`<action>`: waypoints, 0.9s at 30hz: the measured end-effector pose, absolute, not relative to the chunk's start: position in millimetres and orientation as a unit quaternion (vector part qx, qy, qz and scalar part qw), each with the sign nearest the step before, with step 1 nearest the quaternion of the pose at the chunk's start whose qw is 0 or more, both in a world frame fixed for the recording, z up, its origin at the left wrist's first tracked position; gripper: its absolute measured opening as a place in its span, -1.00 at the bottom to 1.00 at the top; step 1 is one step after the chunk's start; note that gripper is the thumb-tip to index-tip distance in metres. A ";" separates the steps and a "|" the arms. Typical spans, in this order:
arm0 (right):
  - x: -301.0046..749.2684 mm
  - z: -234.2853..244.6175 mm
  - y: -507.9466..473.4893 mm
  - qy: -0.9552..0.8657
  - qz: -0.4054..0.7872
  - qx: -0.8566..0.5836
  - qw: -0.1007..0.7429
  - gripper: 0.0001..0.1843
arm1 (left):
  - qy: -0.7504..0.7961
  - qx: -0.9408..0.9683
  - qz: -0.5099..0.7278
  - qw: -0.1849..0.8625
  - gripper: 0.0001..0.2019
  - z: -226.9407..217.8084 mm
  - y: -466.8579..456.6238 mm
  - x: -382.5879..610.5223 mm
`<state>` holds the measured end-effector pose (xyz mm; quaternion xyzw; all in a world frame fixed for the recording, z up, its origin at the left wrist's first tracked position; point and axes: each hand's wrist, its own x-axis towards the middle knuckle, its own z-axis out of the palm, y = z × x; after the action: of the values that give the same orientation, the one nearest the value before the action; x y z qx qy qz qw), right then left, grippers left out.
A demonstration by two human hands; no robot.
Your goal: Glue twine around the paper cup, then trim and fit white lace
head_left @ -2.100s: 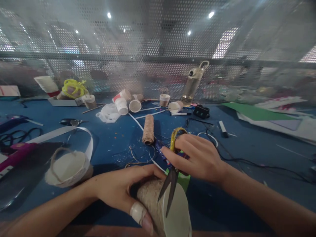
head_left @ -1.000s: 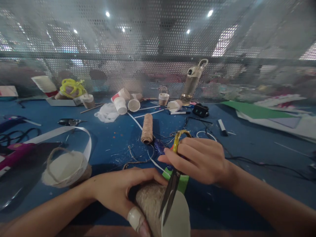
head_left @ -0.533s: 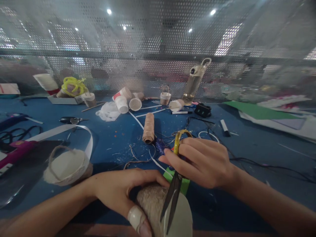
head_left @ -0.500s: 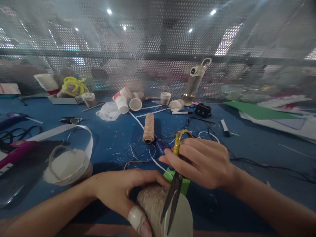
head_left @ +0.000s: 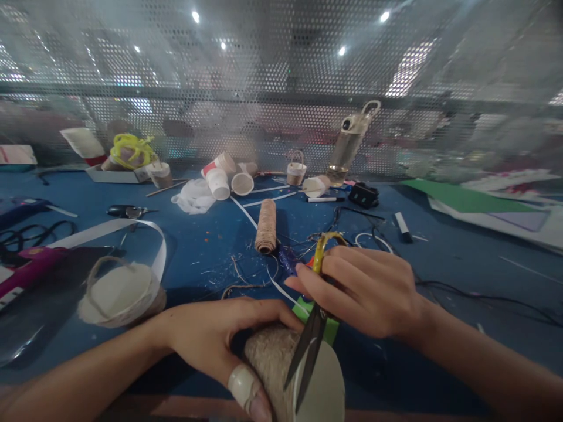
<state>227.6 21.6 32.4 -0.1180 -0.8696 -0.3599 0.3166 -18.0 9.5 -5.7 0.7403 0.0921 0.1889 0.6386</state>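
Note:
My left hand [head_left: 211, 337] grips a paper cup wrapped in jute twine [head_left: 275, 366], lying on its side with its white mouth turned toward me; a bandage covers the thumb tip. My right hand [head_left: 363, 290] holds yellow-handled scissors [head_left: 311, 346]. Their dark blades point down over the cup's rim, slightly apart. A green paper scrap [head_left: 328, 328] lies under the scissors, just behind the cup.
A blue table [head_left: 211, 246] holds a twine spool [head_left: 266, 225], a twine-wrapped cup with a handle [head_left: 119, 295], a white strip [head_left: 109, 228], black scissors [head_left: 125, 211], paper cups [head_left: 229, 179], a water bottle [head_left: 349, 146], a marker [head_left: 402, 225], cables [head_left: 461, 290], coloured sheets [head_left: 461, 199]. A perforated metal screen [head_left: 281, 88] stands behind.
The scissor blades have shifted slightly along the cup's rim, opening and closing a little. My left hand keeps its grip on the cup. The view has drifted slightly.

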 end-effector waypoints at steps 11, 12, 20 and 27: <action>228.6 32.2 21.7 -0.871 -0.361 -0.110 0.316 -0.85 | 0.078 0.751 0.201 0.624 -0.29 -9.8 11.5 -18.5; 228.5 32.3 21.4 -0.871 -0.359 -0.111 0.317 -0.85 | 0.082 0.753 0.199 0.622 -0.29 -10.0 11.6 -18.6; 226.7 36.0 19.0 -0.872 -0.355 -0.112 0.318 -0.87 | 0.093 0.755 0.182 0.623 -0.31 -10.2 10.8 -19.3; 228.2 37.6 19.7 -0.872 -0.361 -0.101 0.314 -0.87 | 0.099 0.748 0.150 0.639 -0.22 -11.9 12.2 -20.0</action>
<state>228.2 19.7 37.6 -0.1013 -0.8723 -0.3610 0.3138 -20.0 12.2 -11.9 0.7475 0.0992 0.1502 0.6394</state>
